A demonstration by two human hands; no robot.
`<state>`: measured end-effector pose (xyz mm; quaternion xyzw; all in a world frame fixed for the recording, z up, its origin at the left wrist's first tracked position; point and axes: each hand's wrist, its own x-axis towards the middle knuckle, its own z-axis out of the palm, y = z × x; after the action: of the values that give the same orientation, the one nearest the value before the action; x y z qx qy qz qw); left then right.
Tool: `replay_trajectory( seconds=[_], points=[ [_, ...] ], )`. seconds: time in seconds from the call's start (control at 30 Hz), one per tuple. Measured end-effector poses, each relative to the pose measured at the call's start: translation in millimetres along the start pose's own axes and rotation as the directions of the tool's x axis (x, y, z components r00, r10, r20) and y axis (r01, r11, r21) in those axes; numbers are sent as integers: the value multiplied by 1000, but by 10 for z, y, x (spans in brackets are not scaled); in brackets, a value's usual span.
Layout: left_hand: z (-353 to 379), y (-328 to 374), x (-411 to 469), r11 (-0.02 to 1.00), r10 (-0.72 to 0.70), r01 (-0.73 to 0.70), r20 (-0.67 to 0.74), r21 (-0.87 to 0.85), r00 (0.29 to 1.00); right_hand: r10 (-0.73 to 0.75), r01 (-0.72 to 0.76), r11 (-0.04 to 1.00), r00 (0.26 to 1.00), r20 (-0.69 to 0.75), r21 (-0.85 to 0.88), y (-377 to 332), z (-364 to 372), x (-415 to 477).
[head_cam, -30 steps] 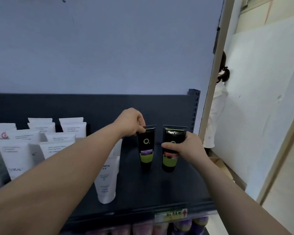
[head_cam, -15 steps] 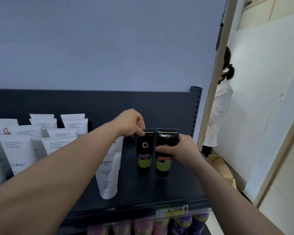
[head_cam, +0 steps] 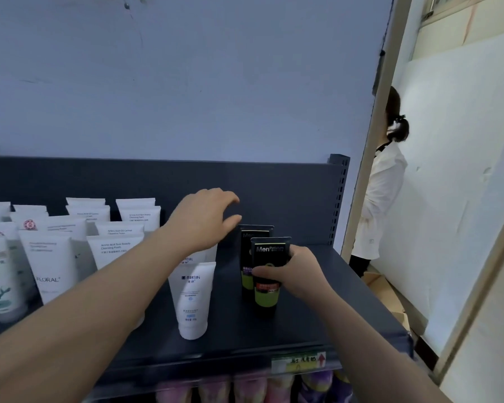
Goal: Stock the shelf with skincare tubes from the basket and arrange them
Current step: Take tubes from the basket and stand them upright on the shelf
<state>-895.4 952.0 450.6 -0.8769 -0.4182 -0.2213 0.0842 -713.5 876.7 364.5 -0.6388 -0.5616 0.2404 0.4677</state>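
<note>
Your right hand (head_cam: 296,271) grips the front black tube (head_cam: 266,299), held upright just ahead of a second black tube (head_cam: 246,258). Your left hand (head_cam: 204,218) hovers with fingers spread, holding nothing, beside that rear tube's top. Bare shelf (head_cam: 338,309) runs rightward to its edge. A white tube (head_cam: 192,298) stands close on the left.

The rear black tube (head_cam: 246,258) is mostly hidden behind the front black tube (head_cam: 266,298), whose middle the right hand (head_cam: 298,274) covers; that hand's fingers lie out of sight behind it. The left hand (head_cam: 204,219) hides most of a white tube (head_cam: 205,256). Pink and purple packs (head_cam: 245,388) below are blurred and cut by the bottom edge; the shelf label (head_cam: 298,362) is unreadable.
</note>
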Motion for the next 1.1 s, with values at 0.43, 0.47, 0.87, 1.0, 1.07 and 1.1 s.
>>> replay_trajectory(
  seconds=[0.43,0.47,0.87,1.0,1.07,1.1],
  points=[
    [-155,-131,-490,996,-68,80,-200,50,978,-47,-14,938,985,-167,-346,-155,-127,-100],
    [-192,-137,-525,995,-71,84,-209,57,975,-97,19,927,977,-190,-375,-212,-157,-112],
    [-856,-750,-1516,941,-238,302,-336,154,911,-610,554,646,788,79,-525,-1325,796,-363],
    [-1081,-1237,-2138,875,-351,434,-334,217,875,-715,701,562,679,170,-438,-1651,1573,-441],
    [-1193,-1503,-2540,826,-420,506,-327,249,847,-750,761,522,625,217,-385,-1821,2017,-540],
    [-1257,-1632,-2759,797,-450,540,-330,270,830,-762,785,507,601,241,-355,-1908,2251,-611]
  ],
)
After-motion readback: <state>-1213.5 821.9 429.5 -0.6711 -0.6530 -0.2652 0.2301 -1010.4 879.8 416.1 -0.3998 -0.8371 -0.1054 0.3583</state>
